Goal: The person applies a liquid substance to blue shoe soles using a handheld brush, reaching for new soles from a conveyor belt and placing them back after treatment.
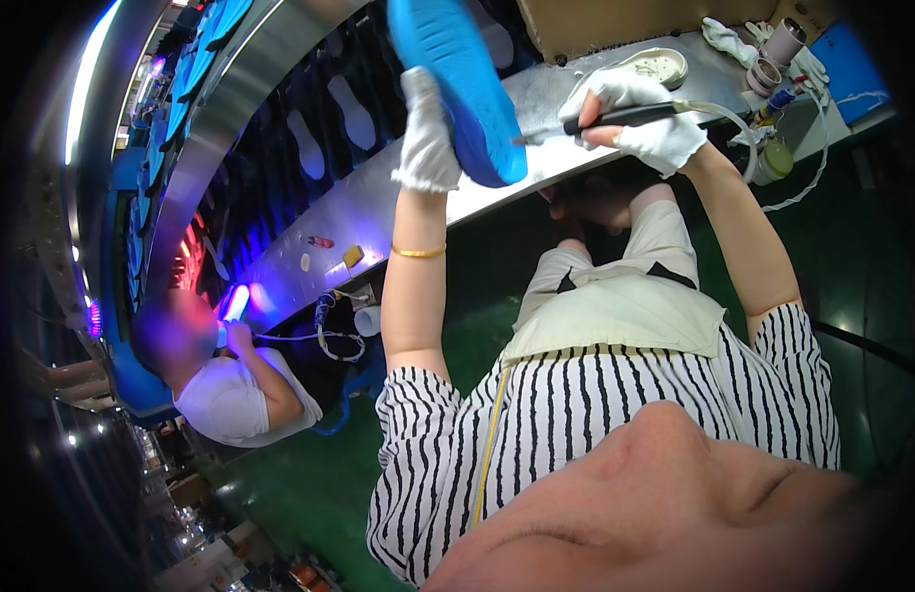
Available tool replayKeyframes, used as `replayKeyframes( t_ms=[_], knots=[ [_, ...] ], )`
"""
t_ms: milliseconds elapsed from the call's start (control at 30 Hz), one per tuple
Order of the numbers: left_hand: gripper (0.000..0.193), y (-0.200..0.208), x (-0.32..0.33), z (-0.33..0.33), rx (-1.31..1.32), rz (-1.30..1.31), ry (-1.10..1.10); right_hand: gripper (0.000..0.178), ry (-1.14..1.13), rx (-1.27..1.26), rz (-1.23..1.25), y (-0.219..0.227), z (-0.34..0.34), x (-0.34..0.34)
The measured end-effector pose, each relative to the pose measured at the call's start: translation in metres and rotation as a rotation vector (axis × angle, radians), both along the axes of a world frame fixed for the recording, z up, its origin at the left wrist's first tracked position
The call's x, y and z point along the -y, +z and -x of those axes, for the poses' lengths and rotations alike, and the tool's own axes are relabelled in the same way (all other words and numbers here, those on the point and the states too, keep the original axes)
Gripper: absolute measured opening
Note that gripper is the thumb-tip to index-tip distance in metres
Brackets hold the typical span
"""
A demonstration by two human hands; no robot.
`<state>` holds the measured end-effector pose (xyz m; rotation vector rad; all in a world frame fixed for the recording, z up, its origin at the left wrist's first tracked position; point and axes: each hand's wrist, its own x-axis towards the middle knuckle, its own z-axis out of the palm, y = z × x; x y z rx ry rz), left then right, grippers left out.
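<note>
My left hand (pixel 425 138), in a white glove, is closed on the side of a long blue foot-shaped piece (pixel 465 89), which looks like a shoe sole or last. It is held up over the metal bench, its rounded end toward me. In my right hand (pixel 640 123), gloved with bare fingertips, is a black-handled pen-like tool (pixel 615 117) with a thin metal tip. A pale cord (pixel 724 111) runs from its back end. The tip points left and is at or very near the edge of the blue piece; contact cannot be made out.
The metal bench (pixel 354 197) borders dark racks with pale foot-shaped pieces (pixel 354 113). A light-coloured shoe (pixel 659 66) lies beyond my right hand, near a cardboard box (pixel 625 25), tape rolls (pixel 763 74) and a green-lidded jar (pixel 773 161). A co-worker in white (pixel 240 395) is at left.
</note>
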<state>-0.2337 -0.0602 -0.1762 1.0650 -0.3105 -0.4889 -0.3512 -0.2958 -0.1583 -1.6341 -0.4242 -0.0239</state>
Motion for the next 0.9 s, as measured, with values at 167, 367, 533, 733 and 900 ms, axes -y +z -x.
replayKeyframes(
  t_ms=[167,367,533,733,900],
  knots=[
    [0.076,-0.018,-0.026,0.003,-0.451,0.612,-0.408,0.015,-0.178,0.032,-0.095,-0.013,0.001,-0.002],
    [0.062,-0.061,-0.003,0.051,-0.601,0.658,-0.320,0.019,-0.252,0.011,-0.138,-0.037,0.001,-0.010],
    [0.069,-0.077,0.028,0.093,-0.492,0.569,-0.317,0.017,-0.479,0.274,0.018,-0.032,-0.007,-0.022],
    [0.067,-0.081,0.036,0.095,-0.493,0.556,-0.117,0.018,-0.162,0.247,-0.058,-0.029,0.015,-0.039],
    [0.072,-0.076,0.037,0.082,-0.337,0.404,0.027,0.020,-0.310,0.369,0.167,-0.031,0.018,-0.047]
  ],
)
